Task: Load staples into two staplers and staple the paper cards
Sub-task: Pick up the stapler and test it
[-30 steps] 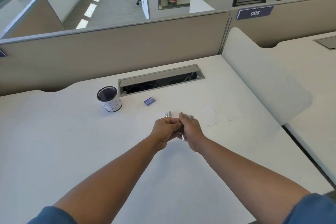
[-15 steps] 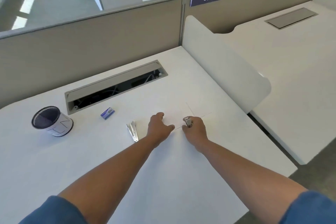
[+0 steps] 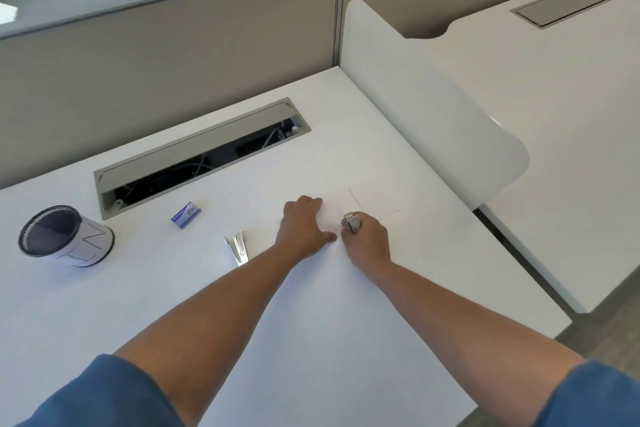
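A white desk [image 3: 242, 322] stands in a beige-partitioned cubicle with an open cable tray [image 3: 194, 156]. The right hand [image 3: 367, 241] grips a stapler [image 3: 352, 222] at a faint card [image 3: 374, 203]; the left hand [image 3: 304, 227] presses flat, fingers relaxed. A second stapler [image 3: 237, 246], staple box [image 3: 186, 214] and cup [image 3: 64, 236] lie to the left.

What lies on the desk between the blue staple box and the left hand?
In the head view, the open stapler lies between the staple box and the left hand.
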### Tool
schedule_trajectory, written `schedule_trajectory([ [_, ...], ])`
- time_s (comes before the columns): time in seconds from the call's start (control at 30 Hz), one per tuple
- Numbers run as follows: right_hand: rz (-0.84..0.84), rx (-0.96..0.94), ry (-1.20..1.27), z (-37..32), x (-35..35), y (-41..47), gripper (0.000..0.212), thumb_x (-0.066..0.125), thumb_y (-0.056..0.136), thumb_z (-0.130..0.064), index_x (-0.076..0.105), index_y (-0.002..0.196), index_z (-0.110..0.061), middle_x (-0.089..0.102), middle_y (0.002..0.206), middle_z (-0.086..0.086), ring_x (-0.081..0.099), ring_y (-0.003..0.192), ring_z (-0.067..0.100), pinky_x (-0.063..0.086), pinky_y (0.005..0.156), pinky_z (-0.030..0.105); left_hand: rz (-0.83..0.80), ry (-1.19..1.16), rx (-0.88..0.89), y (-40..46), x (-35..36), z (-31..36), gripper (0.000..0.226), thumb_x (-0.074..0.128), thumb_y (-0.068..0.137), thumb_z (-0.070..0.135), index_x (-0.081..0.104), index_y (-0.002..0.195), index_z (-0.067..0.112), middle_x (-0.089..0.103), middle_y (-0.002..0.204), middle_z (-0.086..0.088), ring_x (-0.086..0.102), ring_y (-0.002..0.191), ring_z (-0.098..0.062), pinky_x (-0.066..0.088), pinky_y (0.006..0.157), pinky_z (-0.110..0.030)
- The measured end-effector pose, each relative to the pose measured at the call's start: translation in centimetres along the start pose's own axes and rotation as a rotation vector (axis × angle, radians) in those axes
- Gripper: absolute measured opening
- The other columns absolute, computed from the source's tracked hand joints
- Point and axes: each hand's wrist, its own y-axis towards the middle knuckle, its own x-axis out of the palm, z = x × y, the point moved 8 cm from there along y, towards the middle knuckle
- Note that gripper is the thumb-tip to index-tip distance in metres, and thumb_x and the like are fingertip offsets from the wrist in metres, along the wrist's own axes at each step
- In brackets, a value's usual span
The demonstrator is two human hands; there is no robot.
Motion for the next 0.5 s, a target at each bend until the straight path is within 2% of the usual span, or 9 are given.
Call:
schedule_trajectory([
  [0.07, 0.014, 0.025, 0.022, 0.1, -0.1, 0.1, 0.017, 0.058, 0.089, -0.012, 0.068, 0.095, -0.025, 0.07, 0.094, -0.008, 0.062, 0.084, 0.017, 0.042, 0.065, 0.024, 0.015, -0.018, 0.003, 0.1, -0.2, 0.1, 0.06, 0.083, 0.069, 0.039, 0.06, 0.121, 0.02, 0.056, 0.117, 0.003, 0.042, 0.119, -0.025, 0.04, 0.083, -0.031],
  [0.13, 0.022, 0.046, 0.048, 0.3, -0.1, 0.1, 0.019, 0.059, 0.089, -0.015, 0.071, 0.102, -0.022, 0.072, 0.094, -0.006, 0.062, 0.083, 0.018, 0.042, 0.065, 0.025, 0.023, -0.036, -0.002, 0.1, -0.4, 0.1, 0.037, 0.082, 0.067, 0.036, 0.058, 0.091, 0.023, 0.056, 0.093, 0.005, 0.049, 0.101, -0.024, 0.038, 0.068, -0.031],
  [0.17, 0.025, 0.05, 0.062, 0.3, -0.2, 0.1, 0.019, 0.061, 0.089, -0.017, 0.071, 0.104, -0.022, 0.072, 0.092, -0.007, 0.062, 0.081, 0.018, 0.042, 0.064, 0.025, 0.02, -0.059, -0.008, 0.0, -0.4, 0.0, 0.032, 0.082, 0.067, 0.033, 0.057, 0.084, 0.023, 0.056, 0.087, 0.006, 0.051, 0.094, -0.024, 0.037, 0.064, -0.03],
  [0.3, -0.004, 0.054, 0.184, 0.3, -0.2, -0.2, 0.011, 0.067, 0.086, -0.019, 0.068, 0.09, -0.03, 0.065, 0.078, -0.016, 0.058, 0.069, 0.007, 0.04, 0.059, 0.022, 0.031, -0.225, -0.08, -0.5, -0.6, -0.6, 0.012, 0.076, 0.077, 0.024, 0.064, 0.079, 0.025, 0.063, 0.077, 0.007, 0.059, 0.073, -0.018, 0.037, 0.056, -0.025],
  [0.43, -0.041, 0.054, 0.379, -0.3, -0.3, -0.8, 0.011, 0.075, 0.085, -0.017, 0.065, 0.087, -0.022, 0.06, 0.073, -0.013, 0.051, 0.06, 0.002, 0.041, 0.06, 0.023, 0.041, -0.4, -0.125, -1.7, -2.0, -0.9, 0.013, 0.08, 0.078, 0.022, 0.068, 0.083, 0.024, 0.066, 0.077, 0.007, 0.057, 0.065, -0.011, 0.039, 0.055, -0.022],
  [0.5, -0.08, 0.043, 0.471, -1.4, -0.2, -1.4, 0.014, 0.077, 0.085, -0.015, 0.063, 0.086, -0.017, 0.057, 0.074, -0.008, 0.048, 0.062, 0.008, 0.039, 0.061, 0.024, 0.045, -0.483, -0.145, -2.6, -3.2, -1.0, 0.02, 0.083, 0.077, 0.023, 0.07, 0.092, 0.021, 0.07, 0.084, 0.003, 0.06, 0.067, -0.012, 0.045, 0.06, -0.026],
])
